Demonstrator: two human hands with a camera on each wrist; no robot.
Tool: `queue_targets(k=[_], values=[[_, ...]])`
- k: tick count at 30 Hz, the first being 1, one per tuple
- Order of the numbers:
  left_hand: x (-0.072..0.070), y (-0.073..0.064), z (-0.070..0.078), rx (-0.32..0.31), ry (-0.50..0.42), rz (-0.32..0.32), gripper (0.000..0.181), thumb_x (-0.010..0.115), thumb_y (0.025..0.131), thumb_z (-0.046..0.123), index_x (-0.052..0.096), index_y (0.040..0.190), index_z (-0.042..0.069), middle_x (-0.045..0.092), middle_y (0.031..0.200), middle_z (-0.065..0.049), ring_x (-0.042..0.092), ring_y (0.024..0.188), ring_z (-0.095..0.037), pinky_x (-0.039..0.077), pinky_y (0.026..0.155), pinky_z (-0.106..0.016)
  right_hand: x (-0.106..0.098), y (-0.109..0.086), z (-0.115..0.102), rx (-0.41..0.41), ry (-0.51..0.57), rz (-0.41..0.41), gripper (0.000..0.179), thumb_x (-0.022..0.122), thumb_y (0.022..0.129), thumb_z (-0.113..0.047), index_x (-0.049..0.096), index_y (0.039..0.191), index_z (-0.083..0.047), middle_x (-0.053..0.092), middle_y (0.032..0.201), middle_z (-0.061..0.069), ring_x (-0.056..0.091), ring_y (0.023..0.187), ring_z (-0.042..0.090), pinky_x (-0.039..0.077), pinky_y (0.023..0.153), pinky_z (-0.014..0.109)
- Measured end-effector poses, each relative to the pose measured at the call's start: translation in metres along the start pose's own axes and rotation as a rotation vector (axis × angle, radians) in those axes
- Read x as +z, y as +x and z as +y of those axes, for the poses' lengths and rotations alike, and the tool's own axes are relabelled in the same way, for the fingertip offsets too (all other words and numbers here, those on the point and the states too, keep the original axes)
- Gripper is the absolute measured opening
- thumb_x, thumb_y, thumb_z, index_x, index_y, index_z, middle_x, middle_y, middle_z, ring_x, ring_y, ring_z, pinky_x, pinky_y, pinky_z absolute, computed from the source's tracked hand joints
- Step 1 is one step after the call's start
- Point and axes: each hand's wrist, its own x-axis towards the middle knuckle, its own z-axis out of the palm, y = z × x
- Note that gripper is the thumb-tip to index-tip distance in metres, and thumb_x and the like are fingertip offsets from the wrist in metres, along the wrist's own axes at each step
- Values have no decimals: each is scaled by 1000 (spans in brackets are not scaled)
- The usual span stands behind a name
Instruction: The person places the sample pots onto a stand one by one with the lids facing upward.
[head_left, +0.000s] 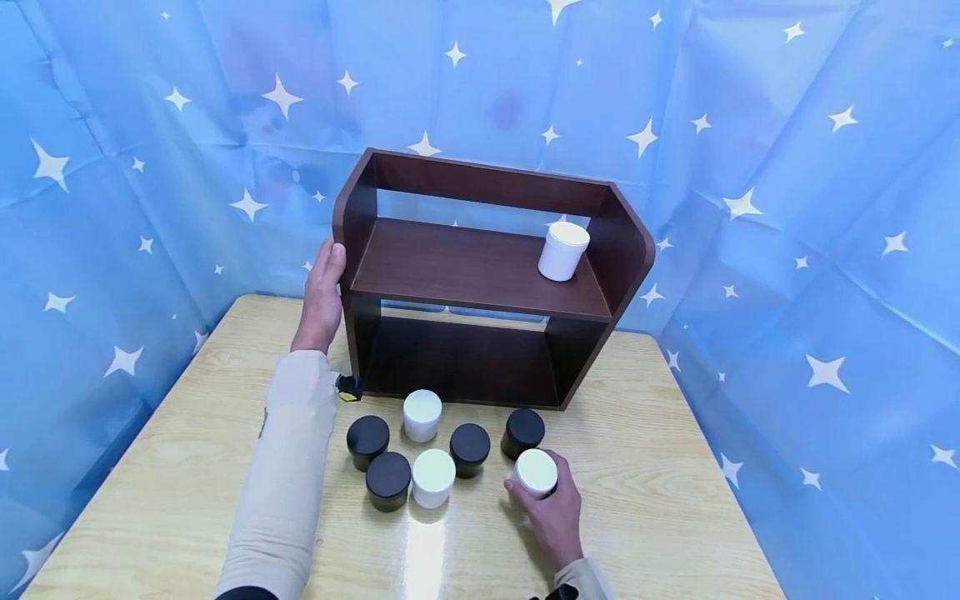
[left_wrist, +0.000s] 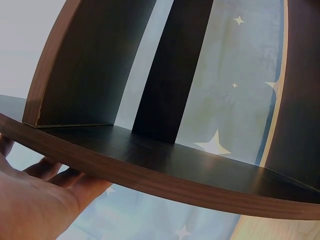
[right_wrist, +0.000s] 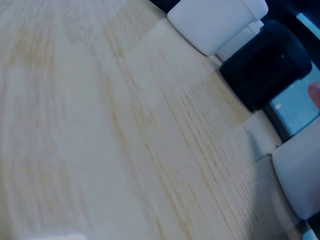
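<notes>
My right hand (head_left: 557, 515) grips a white jar (head_left: 536, 472) at the front right of the jars, thumb on its left side and fingers round its right. In the right wrist view that white jar (right_wrist: 301, 167) is cut off by the right edge, low over the wood. With fingers fairly straight, my left hand (head_left: 321, 298) rests against the outer left side of a dark brown two-tier shelf (head_left: 465, 260). Seen from the left wrist, the fingers (left_wrist: 70, 177) lie along the panel's outer face. Another white jar (head_left: 562, 252) stands at the right end of the upper tier.
In front of the shelf, several black jars (head_left: 387, 482) and two white jars (head_left: 433, 478) stand close together on the wooden table (head_left: 645, 500). One black jar (head_left: 522, 432) is right behind the gripped jar. A blue star-patterned curtain (head_left: 750, 167) surrounds the table.
</notes>
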Motion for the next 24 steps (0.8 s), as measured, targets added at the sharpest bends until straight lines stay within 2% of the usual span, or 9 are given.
queue_targets(k=[6, 14, 24], values=[[-1, 0, -1, 15, -16, 2, 57, 29, 108, 48, 27, 160, 25, 32, 163, -9, 21, 154, -25, 12, 128, -53, -1, -1, -3, 3, -10, 5, 72, 95, 66, -22, 60, 128, -12, 70, 121, 11, 64, 109, 19, 51, 94, 28], [-1, 0, -2, 11, -5, 9, 57, 29, 108, 48, 25, 160, 26, 30, 165, -6, 20, 155, -23, 12, 128, -53, -1, 3, -2, 4, -25, 12, 72, 95, 66, -21, 60, 128, -11, 71, 121, 12, 65, 109, 20, 51, 94, 28], [-1, 0, -1, 22, -5, 5, 56, 29, 108, 47, 27, 159, 25, 32, 163, -8, 22, 154, -24, 13, 127, -54, -8, 4, -5, -11, -41, 22, 72, 95, 65, -22, 60, 127, -10, 71, 120, 13, 64, 107, 20, 52, 93, 28]])
